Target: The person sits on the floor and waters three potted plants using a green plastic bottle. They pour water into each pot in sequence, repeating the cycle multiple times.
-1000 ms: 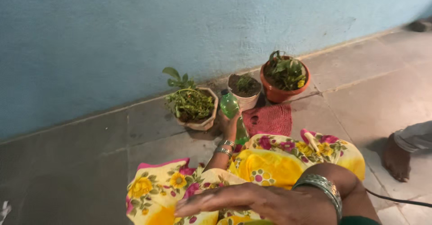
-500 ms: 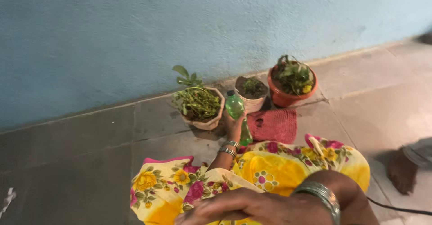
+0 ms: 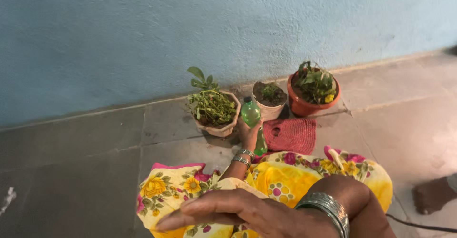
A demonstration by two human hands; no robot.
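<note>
Gripping a green plastic bottle around its lower half, the left hand reaches out past the knees, its wrist ringed with silver bangles. The bottle stands nearly upright, dark cap on top, well away from the right hand. That hand is at the bottom of the view, close to the camera, open and holding nothing, fingers stretched leftward and palm down above the yellow flowered cloth that covers the lap.

The bottle sits between two pots on the grey stone floor: a beige pot with a tangled green plant just to its left, and a small white pot of soil just behind it on the right. A terracotta pot with leafy plant is further right. A red knitted cloth lies on the floor just right of the bottle. All three pots line up along the blue wall.
</note>
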